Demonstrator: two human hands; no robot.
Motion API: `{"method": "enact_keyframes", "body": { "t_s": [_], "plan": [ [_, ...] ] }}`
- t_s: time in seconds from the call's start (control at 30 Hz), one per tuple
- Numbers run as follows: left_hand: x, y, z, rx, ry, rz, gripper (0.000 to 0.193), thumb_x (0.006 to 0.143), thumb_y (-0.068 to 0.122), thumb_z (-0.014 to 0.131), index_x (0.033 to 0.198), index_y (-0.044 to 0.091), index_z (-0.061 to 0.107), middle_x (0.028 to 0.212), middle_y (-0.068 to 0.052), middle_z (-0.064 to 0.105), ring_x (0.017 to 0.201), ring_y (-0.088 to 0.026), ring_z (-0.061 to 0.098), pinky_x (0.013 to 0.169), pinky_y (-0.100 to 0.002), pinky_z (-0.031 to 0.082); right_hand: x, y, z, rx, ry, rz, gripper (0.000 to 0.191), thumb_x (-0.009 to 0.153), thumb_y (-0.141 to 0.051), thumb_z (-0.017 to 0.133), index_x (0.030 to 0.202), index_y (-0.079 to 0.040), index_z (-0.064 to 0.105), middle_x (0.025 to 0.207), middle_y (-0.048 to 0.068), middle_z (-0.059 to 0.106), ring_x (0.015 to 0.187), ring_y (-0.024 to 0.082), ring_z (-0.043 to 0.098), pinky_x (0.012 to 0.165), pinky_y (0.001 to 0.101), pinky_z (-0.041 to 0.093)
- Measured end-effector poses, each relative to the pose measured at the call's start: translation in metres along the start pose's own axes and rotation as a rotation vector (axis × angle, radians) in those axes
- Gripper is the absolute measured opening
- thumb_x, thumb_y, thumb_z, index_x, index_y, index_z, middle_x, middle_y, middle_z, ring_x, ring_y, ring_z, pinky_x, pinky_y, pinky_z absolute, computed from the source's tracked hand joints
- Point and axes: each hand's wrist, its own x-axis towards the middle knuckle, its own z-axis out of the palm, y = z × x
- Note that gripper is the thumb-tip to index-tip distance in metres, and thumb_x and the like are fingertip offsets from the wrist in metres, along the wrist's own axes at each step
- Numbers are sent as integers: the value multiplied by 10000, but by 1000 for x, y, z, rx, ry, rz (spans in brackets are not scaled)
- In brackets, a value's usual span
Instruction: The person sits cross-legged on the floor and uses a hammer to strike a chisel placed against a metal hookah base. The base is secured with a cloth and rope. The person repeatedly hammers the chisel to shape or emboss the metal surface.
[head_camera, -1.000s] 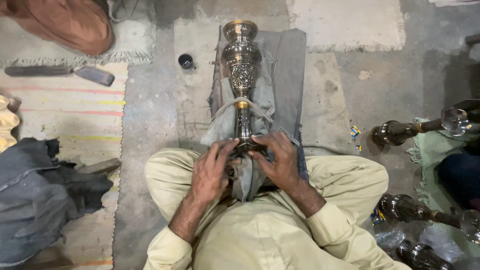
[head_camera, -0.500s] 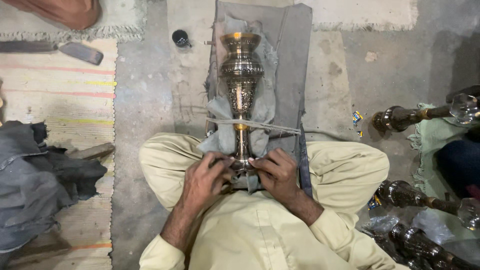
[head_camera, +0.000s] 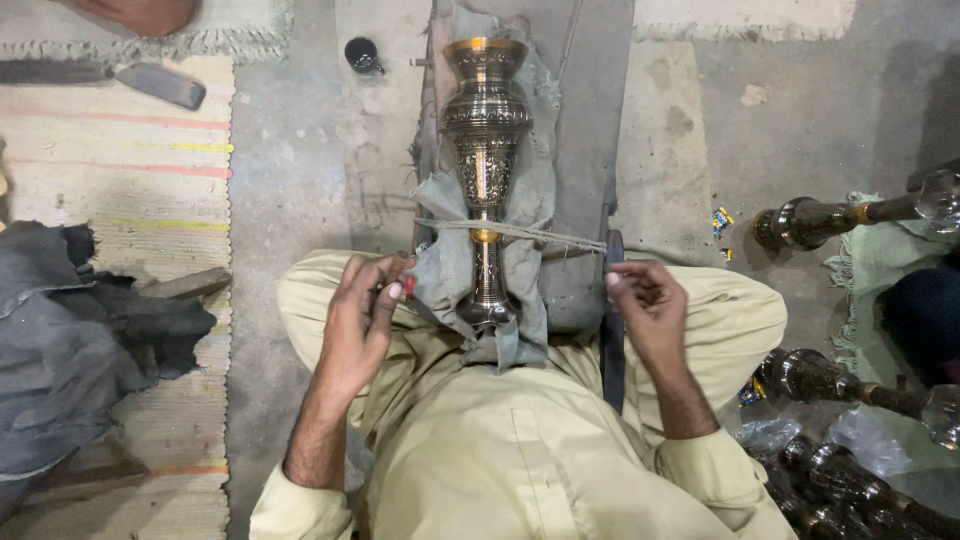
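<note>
Brass and dark engraved metal make up the tall vase (head_camera: 487, 150) lying on its side along a grey cloth (head_camera: 530, 200), its wide mouth pointing away from the person and its narrow foot just above the lap. The cloth rests on a dark board (head_camera: 590, 130) on the concrete floor (head_camera: 300, 200). A thin cord (head_camera: 540, 234) crosses the slim neck of the vase and runs out to the right side.

The left hand (head_camera: 365, 320) sits just left of the vase's foot, fingers curled and pinching a small red-tipped thing at the cloth's edge; what it is cannot be told. The right hand (head_camera: 648, 305) is held well to the right of the vase, fingers bent inward near the end of the cord, but whether it truly grips the cord cannot be told.

On the left lies a striped mat (head_camera: 120, 170) with a heap of dark fabric (head_camera: 70, 340) and a flat tool (head_camera: 160, 85). A small black cup (head_camera: 361, 53) stands near the vase's mouth. More metal vases (head_camera: 840, 215) lie on the right, well apart from the hands.
</note>
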Motion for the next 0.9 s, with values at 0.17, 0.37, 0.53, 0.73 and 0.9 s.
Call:
{"method": "enact_keyframes", "body": {
  "t_s": [0.17, 0.37, 0.53, 0.73, 0.9],
  "plan": [
    [15, -2, 21, -595, -5, -58, 127, 1057, 70, 600, 1170, 12, 603, 1157, -98, 722, 1092, -163, 741, 893, -297, 642, -14, 20, -18, -864, -185, 240, 629, 843, -357, 789, 1356, -63, 575, 858, 148, 764, 762, 276, 730, 716, 417, 564],
    [31, -1, 50, -716, 13, -286, 442, 943, 64, 716, 1354, 40, 554, 1001, -84, 768, 889, -111, 722, 669, -244, 567, -36, 51, -13, -702, -100, 198, 733, 813, -344, 766, 1451, -78, 522, 980, 191, 755, 878, 325, 713, 774, 438, 553],
    [32, -4, 61, -1043, -7, -389, 466, 941, 69, 713, 1377, 28, 555, 1021, -85, 760, 884, -126, 741, 723, -257, 634, -23, 62, -33, 462, -110, 457, 485, 989, -278, 610, 1396, -18, 563, 992, 111, 716, 831, 202, 677, 763, 349, 562],
    [26, -4, 60, -1116, -22, -411, 450, 963, 72, 699, 1386, 25, 553, 1038, -97, 761, 899, -137, 747, 717, -238, 619, -25, 46, -41, 623, -182, 514, 316, 987, -171, 642, 1268, -39, 583, 878, 63, 660, 724, 155, 615, 664, 315, 517],
    [26, 7, 58, -882, -23, -339, 412, 956, 83, 695, 1353, 62, 585, 1023, -63, 761, 890, -99, 733, 716, -227, 626, -22, 30, -36, 597, -277, 490, 345, 912, -128, 674, 1231, -44, 572, 848, 40, 654, 724, 151, 638, 679, 312, 547]
  ]
}}
